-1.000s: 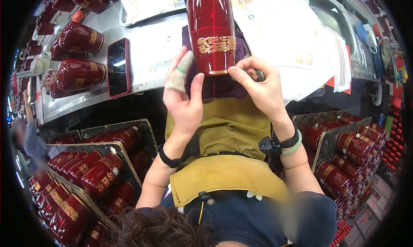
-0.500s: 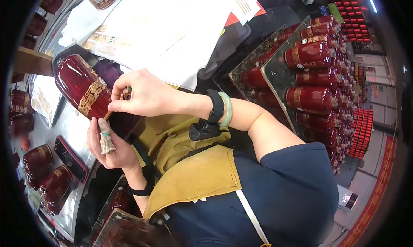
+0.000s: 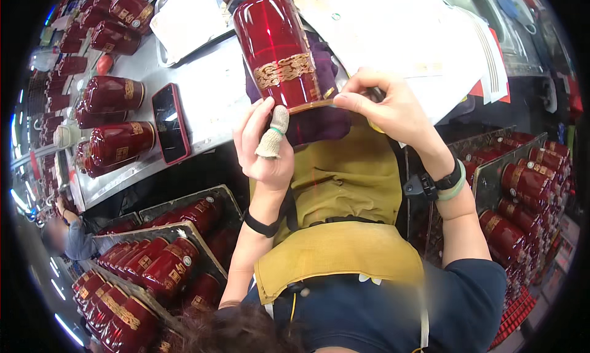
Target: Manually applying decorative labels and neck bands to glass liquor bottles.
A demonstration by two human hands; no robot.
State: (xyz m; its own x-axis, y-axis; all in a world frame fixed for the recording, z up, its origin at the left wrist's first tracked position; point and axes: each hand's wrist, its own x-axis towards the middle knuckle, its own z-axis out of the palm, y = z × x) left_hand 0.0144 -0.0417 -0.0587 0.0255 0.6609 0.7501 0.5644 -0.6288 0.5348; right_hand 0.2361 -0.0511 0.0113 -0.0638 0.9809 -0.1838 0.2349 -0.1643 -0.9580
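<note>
A red glass bottle point(image 3: 276, 36) with an ornate gold band lies tilted over a purple cloth point(image 3: 332, 128), its base toward me. My left hand point(image 3: 264, 141) rests its fingertips on the left side of the base, fingers bent inward. One digit wears a knitted cloth finger cover tied with a green band. My right hand point(image 3: 387, 110) pinches thumb to forefinger at the base's right corner. Between them runs the end of what looks like a thin gold strip point(image 3: 307, 107) along the bottle's bottom edge. The right hand's other fingers curl around something small and dark that I cannot make out.
White paper sheets point(image 3: 393, 36) cover the right of the metal table. A phone point(image 3: 170, 122) and several red bottles point(image 3: 123, 147) stand or lie at left. Crates of bottles point(image 3: 166, 264) sit low at left, with stacked bottles point(image 3: 522, 181) at right. Another person point(image 3: 77, 236) is far left.
My view has swung left, so bottle and hands now appear nearer the middle. The right hand has moved slightly away from the left, its pinch still at the bottle's base.
</note>
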